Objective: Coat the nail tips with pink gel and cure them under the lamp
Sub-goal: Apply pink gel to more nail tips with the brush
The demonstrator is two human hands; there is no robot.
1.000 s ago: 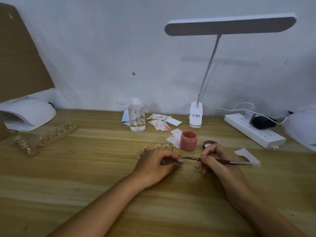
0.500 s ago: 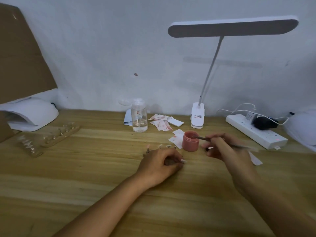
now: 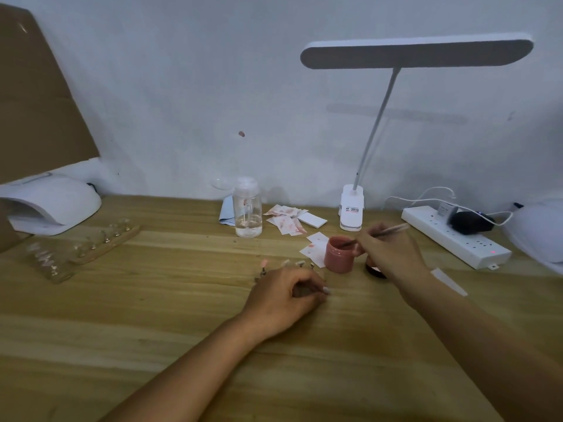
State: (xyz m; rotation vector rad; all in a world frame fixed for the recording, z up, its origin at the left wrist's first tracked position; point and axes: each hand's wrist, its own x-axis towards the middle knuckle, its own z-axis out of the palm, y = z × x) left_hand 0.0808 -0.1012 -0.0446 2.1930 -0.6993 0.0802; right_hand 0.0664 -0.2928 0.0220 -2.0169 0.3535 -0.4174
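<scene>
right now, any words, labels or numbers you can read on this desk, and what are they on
Nothing here can be read as text.
Label on the desk lamp base: red and dark print, too blurred to read.
Grey label on the plug adapter in the power strip: too small to read.
Red mark on the clear bottle: not legible.
Pink gel jar: no label shows.

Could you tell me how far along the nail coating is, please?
Done: one tip looks pink. In hand: the right hand dips the brush into the gel jar; the left hand pinches a pale tip. Left: other pale tips, then the curing lamp.
</scene>
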